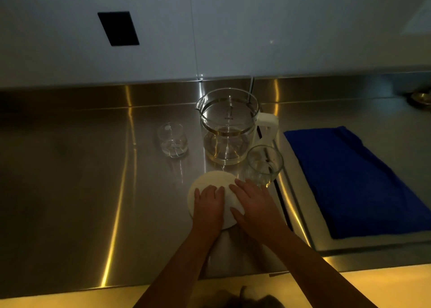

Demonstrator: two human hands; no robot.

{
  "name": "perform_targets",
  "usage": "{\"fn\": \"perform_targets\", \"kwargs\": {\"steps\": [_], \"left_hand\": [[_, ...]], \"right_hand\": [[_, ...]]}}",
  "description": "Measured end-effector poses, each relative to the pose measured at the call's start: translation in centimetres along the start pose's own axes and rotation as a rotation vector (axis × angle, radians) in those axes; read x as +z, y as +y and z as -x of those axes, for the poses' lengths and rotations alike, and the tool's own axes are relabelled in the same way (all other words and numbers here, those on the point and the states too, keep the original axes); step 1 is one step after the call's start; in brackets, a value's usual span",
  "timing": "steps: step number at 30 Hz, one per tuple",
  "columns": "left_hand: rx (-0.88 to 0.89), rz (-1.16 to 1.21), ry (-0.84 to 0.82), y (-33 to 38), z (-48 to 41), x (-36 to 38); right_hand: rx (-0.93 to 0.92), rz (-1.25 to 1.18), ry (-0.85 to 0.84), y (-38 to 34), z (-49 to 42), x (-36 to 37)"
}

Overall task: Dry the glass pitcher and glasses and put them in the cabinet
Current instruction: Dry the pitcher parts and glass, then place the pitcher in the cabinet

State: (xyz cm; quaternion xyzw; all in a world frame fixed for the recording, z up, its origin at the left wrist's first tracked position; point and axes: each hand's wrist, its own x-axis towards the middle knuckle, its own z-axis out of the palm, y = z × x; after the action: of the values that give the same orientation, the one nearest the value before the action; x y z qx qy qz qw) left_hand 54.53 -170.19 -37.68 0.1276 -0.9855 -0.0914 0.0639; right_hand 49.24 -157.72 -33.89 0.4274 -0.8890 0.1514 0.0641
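A clear glass pitcher (227,127) with a white handle stands upright at the back of the steel counter. One small glass (172,140) stands to its left, another glass (264,164) in front of it on the right. A round white lid-like disc (213,181) lies on the counter in front of the pitcher. My left hand (208,205) rests flat on the disc's left part, and my right hand (253,202) lies on its right part with fingers spread. The right fingertips reach close to the near glass.
A folded blue cloth (359,181) lies on the right, past a seam in the steel counter (81,179). A white wall with a black panel (118,28) rises behind. A round metal object (419,98) sits at the far right edge.
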Motion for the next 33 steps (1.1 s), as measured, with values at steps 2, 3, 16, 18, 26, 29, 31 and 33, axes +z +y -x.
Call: {"fn": "perform_targets", "kwargs": {"steps": [2,3,16,18,26,29,31,33], "left_hand": [[0.015,-0.040,0.038,-0.4,0.2,-0.3],[0.016,-0.057,0.066,-0.6,0.1,-0.7],[0.040,-0.173,0.490,-1.4,-1.8,-8.7],[0.048,-0.169,0.531,-1.0,-2.2,-9.8],[0.098,-0.174,0.565,0.2,-3.7,-12.5],[0.115,-0.156,0.552,0.9,-4.6,-13.1],[0.107,-0.155,0.532,1.3,-5.0,-13.3],[0.098,-0.161,0.506,1.5,-5.3,-13.4]], "right_hand": [[-0.007,-0.002,0.020,0.2,-0.4,-0.3],[-0.015,-0.010,0.029,0.3,-0.7,-0.5],[-0.119,-0.125,0.212,2.4,-6.7,-5.0],[-0.122,-0.124,0.258,3.3,-7.8,-5.7],[-0.027,-0.123,0.206,8.8,-10.6,-6.9],[-0.002,-0.120,0.167,10.1,-11.1,-6.6],[0.001,-0.120,0.141,10.9,-11.4,-6.2],[-0.013,-0.119,0.126,11.6,-11.6,-6.0]]}}
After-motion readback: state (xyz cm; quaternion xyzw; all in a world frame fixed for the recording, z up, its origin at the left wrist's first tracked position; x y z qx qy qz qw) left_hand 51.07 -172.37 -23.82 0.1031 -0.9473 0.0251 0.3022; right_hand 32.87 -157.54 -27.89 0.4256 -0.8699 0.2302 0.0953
